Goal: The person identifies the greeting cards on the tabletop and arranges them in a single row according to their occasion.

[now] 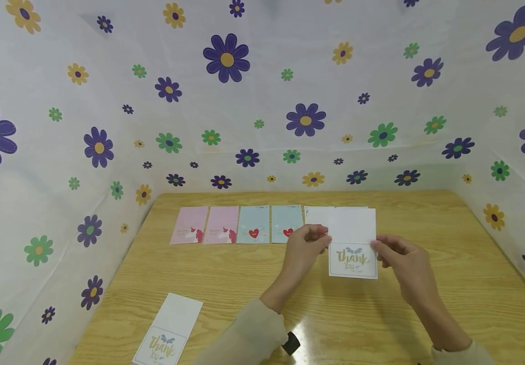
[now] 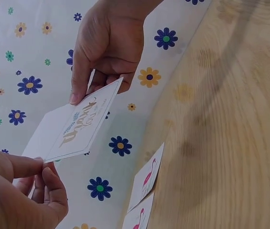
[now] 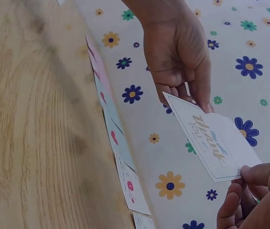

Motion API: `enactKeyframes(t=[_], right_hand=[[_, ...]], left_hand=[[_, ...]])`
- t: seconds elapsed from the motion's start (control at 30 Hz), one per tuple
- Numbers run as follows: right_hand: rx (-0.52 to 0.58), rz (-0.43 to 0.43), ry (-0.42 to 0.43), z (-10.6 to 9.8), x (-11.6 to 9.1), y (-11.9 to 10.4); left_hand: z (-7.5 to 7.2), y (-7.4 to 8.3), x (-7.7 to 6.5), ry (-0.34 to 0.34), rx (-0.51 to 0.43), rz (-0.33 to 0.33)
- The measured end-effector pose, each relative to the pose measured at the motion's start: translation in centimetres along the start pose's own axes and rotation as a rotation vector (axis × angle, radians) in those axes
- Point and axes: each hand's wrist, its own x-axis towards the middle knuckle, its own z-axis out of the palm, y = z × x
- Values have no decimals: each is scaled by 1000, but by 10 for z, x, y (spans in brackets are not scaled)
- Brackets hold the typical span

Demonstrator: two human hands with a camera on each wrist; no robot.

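Note:
A white folding card with gold "Thank You" lettering is held unfolded above the table. Its blank half points away from the person, the printed half toward them. My left hand pinches the left edge near the fold, thumb on top. On the opposite edge, my right hand pinches it likewise. In the right wrist view the lettering on the card faces up between both hands. Behind the held card, white cards are partly hidden; the left wrist view shows a flamingo card among them.
Along the back of the wooden table runs a row with pink unicorn cards and blue heart cards. Another "Thank You" card lies unfolded at front left. Flower-printed cloth encloses the back and sides.

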Motion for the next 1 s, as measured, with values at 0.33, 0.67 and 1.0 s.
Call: enactKeyframes(t=[0.33, 0.67, 1.0], right_hand=[[17, -24, 51, -10, 16, -2], [60, -17, 112, -18, 32, 2], [-60, -1, 158, -30, 48, 4]], left_hand=[[22, 2, 18, 59, -9, 45], [43, 0, 32, 108, 50, 74], [61, 1, 45, 71, 118, 75]])
